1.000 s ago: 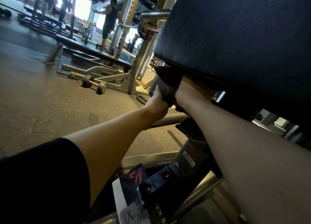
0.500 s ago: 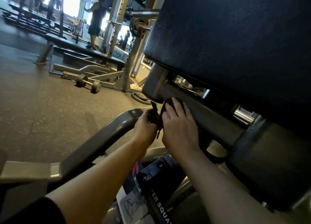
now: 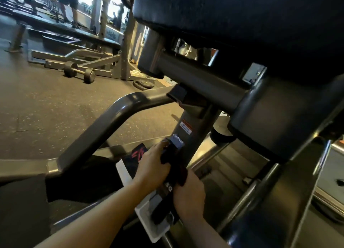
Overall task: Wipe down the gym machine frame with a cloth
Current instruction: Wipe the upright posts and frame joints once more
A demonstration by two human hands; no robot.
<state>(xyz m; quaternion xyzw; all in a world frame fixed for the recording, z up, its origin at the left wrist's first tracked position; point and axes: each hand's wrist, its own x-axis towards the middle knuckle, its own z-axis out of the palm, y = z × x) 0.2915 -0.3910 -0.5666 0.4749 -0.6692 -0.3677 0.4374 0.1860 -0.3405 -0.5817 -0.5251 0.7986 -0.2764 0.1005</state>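
Observation:
The gym machine frame (image 3: pixel 201 80) is dark grey steel under a big black pad (image 3: pixel 242 20), with a slanted post (image 3: pixel 188 124) that carries a warning sticker. A dark cloth (image 3: pixel 174 168) lies against the lower part of that post. My left hand (image 3: pixel 151 165) grips the cloth's upper left side, fingers curled round it. My right hand (image 3: pixel 188 193) holds the cloth's lower end just below. Both forearms reach in from the bottom edge.
A curved grey frame arm (image 3: pixel 104 124) runs left of my hands. A white placard (image 3: pixel 149 216) sits on the post below them. On the rubber floor lie a dumbbell (image 3: pixel 79 73) and a weight plate (image 3: pixel 143 84). A person (image 3: pixel 69 3) stands by benches far back.
Both hands and the cloth have come down from under the pad's edge to the lower slanted post. The view has tilted downward with them.

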